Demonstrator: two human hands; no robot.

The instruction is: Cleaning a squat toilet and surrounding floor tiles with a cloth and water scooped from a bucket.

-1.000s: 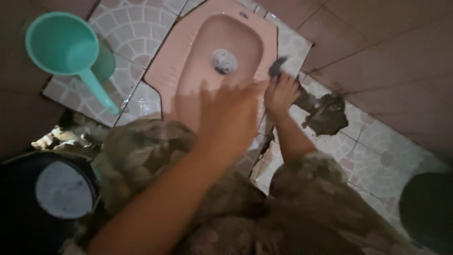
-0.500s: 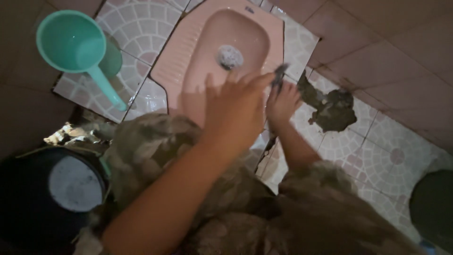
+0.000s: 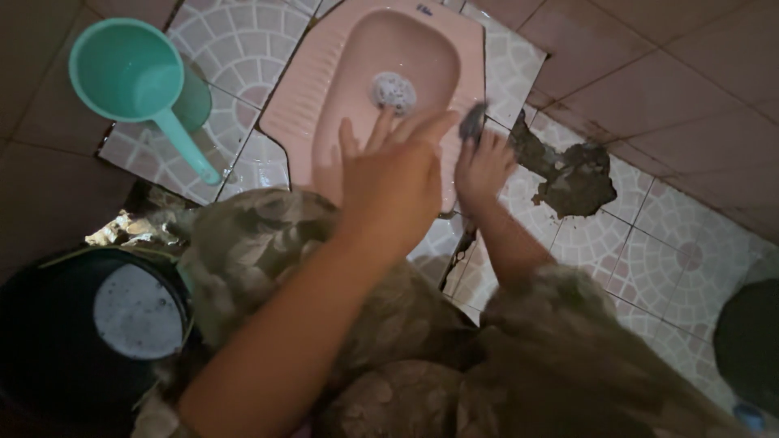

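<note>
Head view, looking straight down. Pink squat toilet pan [image 3: 324, 105] set into patterned floor tiles [image 3: 235, 40], drain hole [image 3: 393, 91] foamy or wet. Right hand [image 3: 484, 166] low at the pan's right rim, fingers closed round a small dark scrubber [image 3: 473, 122], pressed against the rim edge. Left hand [image 3: 395, 182] raised above the pan, fingers spread and empty, touching nothing visible. The 2 hands apart, left nearer the camera. Knees in camouflage-patterned trousers [image 3: 268, 243] below, in a squat.

Teal plastic dipper [image 3: 134, 77] lying on the tiles left of the pan, handle pointing toward the knees. Dark bucket [image 3: 73, 332] at lower left with water in it. Broken patch of tile with dark debris [image 3: 572, 174] just right of the scrubbing hand. Another dark round container [image 3: 751, 345] at the right edge, contents not discernible.

Judgement on technique: short firm strokes along the rim, scrubber kept flat, free hand clear of the wet surface, weight steady over both feet. Worth keeping away from the broken tile edge. Lighting dim; remaining grime hard to judge.
</note>
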